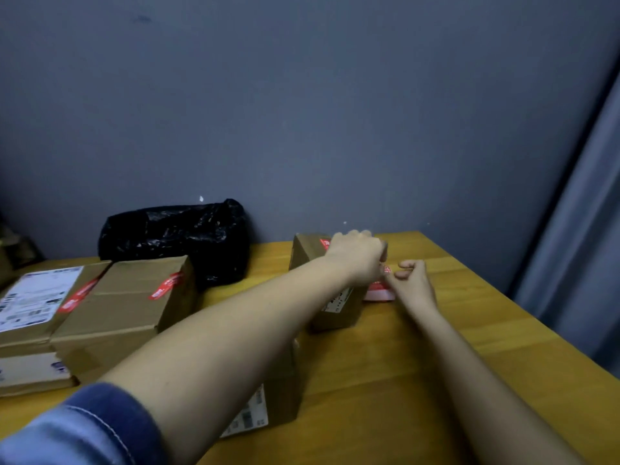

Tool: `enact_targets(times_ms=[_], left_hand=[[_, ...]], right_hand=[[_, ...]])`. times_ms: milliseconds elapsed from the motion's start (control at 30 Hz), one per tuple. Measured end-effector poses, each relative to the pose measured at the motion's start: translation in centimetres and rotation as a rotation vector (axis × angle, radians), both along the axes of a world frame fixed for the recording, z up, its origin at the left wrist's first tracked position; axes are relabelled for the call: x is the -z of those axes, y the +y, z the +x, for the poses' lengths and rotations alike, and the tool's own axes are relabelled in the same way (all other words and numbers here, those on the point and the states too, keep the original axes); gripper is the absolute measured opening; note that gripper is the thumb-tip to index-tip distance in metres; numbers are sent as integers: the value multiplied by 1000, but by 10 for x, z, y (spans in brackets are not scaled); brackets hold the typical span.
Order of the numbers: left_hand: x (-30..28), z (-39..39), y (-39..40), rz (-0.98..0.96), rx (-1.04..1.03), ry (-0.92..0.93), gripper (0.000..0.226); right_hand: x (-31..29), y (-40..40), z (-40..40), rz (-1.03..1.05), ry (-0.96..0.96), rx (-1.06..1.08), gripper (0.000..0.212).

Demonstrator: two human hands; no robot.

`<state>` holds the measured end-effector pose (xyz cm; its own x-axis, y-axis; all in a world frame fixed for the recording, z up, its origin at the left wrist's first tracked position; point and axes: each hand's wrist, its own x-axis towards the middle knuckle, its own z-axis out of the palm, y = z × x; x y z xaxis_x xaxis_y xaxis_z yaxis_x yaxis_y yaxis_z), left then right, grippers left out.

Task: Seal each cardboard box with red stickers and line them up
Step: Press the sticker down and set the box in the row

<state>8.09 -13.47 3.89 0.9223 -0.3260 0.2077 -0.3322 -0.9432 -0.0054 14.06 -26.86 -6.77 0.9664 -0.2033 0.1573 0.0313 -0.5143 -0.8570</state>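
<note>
Head view only: a wooden table [419, 357] against a grey wall, a grey curtain [577, 229] cut off at the right edge. Both arms reach forward to a small cardboard box [330, 312] at the far middle of the table. The left hand [359, 260] lies over the top of this box with fingers curled; it hides most of the top, so what the fingers hold cannot be told for sure. The right hand [414, 280] sits just right of the box, fingers curled in a narrow pinch on the red sticker [385, 270], only a sliver of which shows between the two hands. A red-and-white sticker stack [379, 293] lies on the table beside the box, partly covered by the right hand and blurred. A bit of another red sticker shows on the box's far top edge. At left, two larger boxes stand side by side touching: the middle box [124, 317] with a red sticker across its top edge, and the left box [40, 307] with a white label and a red sticker, cut off by the frame. A nearer box [271, 394] is mostly hidden under the left forearm; print on its label is unreadable. A black plastic bag [181, 236] sits behind by the wall. A blue sleeve [84, 427] covers the left upper arm.
</note>
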Motion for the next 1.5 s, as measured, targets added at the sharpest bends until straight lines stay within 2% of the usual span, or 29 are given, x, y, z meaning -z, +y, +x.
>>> enact_targets(times_ms=[100, 267, 500, 633, 767, 867, 1033, 1100, 1233, 1367, 1500], left_hand=[[10, 5, 0, 101, 0, 38, 39], [13, 12, 10, 85, 37, 62, 27], [4, 19, 11, 49, 7, 99, 27], [3, 23, 2, 62, -8, 80, 27], [5, 26, -8, 79, 12, 93, 28], [8, 29, -13, 51, 48, 85, 44], [14, 32, -16, 19, 95, 185, 71], [16, 34, -15, 7, 94, 196, 70], [17, 36, -14, -7, 112, 163, 53], [18, 36, -14, 30, 113, 112, 47], [17, 36, -14, -19, 95, 171, 47]], right_hand=[[11, 0, -3, 74, -10, -21, 51], [25, 0, -6, 186, -47, -28, 50], [25, -11, -6, 427, -93, -7, 32], [23, -23, -8, 410, -123, 1, 6], [19, -37, -7, 235, -141, 0, 20], [6, -37, -18, 374, -185, -104, 11], [-11, -24, -33, 603, -227, -238, 24], [-14, -22, -36, 645, -242, -263, 29], [-16, -23, -38, 648, -262, -292, 36], [-16, -25, -37, 542, -293, -284, 22], [-16, -28, -35, 504, -289, -262, 25]])
